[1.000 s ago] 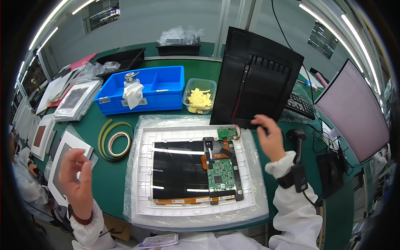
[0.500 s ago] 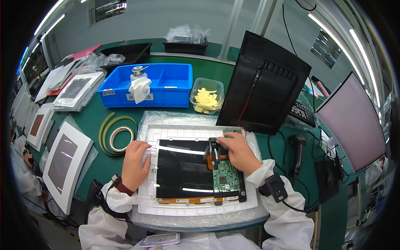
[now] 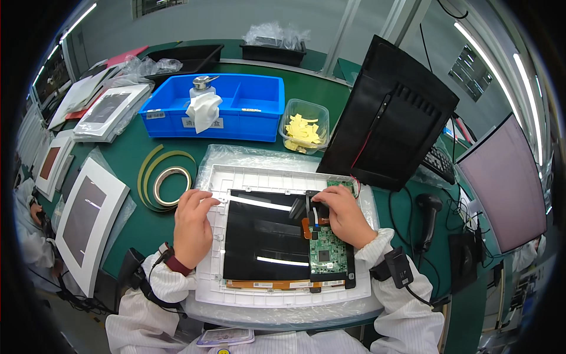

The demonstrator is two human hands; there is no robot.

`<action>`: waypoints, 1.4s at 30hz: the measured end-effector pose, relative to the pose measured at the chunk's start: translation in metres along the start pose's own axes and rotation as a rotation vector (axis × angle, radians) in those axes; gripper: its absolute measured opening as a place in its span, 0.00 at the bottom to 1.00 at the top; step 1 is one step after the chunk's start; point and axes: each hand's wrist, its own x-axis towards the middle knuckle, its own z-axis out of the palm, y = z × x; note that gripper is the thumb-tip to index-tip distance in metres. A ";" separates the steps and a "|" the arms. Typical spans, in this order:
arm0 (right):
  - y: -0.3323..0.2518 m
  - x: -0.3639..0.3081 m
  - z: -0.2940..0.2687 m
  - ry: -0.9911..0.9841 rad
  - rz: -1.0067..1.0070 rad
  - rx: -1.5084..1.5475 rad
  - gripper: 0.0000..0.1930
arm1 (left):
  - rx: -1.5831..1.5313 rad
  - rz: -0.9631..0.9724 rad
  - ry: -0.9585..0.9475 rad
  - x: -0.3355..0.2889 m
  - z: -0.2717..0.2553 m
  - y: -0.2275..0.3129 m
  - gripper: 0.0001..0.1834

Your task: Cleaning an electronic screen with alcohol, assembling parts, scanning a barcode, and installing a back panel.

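A white plastic frame point(image 3: 212, 177) lies in front of me on clear plastic wrap. Inside it rests a black display panel point(image 3: 265, 236), with a green circuit board point(image 3: 330, 253) along its right side. My left hand point(image 3: 193, 230) lies at the frame's left edge, fingers loosely bent and apart, with nothing seen in them. Over the panel's upper right, my right hand point(image 3: 345, 218) pinches a small black part point(image 3: 319, 207) between thumb and fingers; they partly hide it. A white-and-blue flat cable point(image 3: 315, 216) and an orange flex point(image 3: 306, 228) sit just below those fingertips.
Beyond the frame stand a blue divided bin point(image 3: 253, 124) with a dispenser bottle point(image 3: 201, 85), and a clear tub point(image 3: 303, 127) of yellow pieces. Tape rolls point(image 3: 171, 186) and a white-framed panel point(image 3: 88, 218) lie left. A black monitor point(image 3: 389, 118) and barcode scanner point(image 3: 428, 218) stand right.
The whole view has shifted slightly. My right fingertips have moved a little over the black part and cover more of it. My left hand stays at the frame's left edge.
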 end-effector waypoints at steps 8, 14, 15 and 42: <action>-0.010 -0.004 -0.003 0.030 -0.109 -0.212 0.18 | -0.039 -0.004 -0.005 0.000 0.001 0.000 0.16; 0.005 -0.010 -0.009 0.401 0.037 -0.114 0.17 | -0.052 0.011 0.005 0.000 0.001 -0.002 0.16; 0.012 -0.013 -0.008 0.376 0.060 -0.126 0.17 | -0.058 0.010 0.006 0.000 0.000 -0.002 0.16; 0.002 -0.014 -0.007 0.016 -0.075 -0.138 0.20 | -0.085 0.022 0.013 0.000 0.001 -0.004 0.15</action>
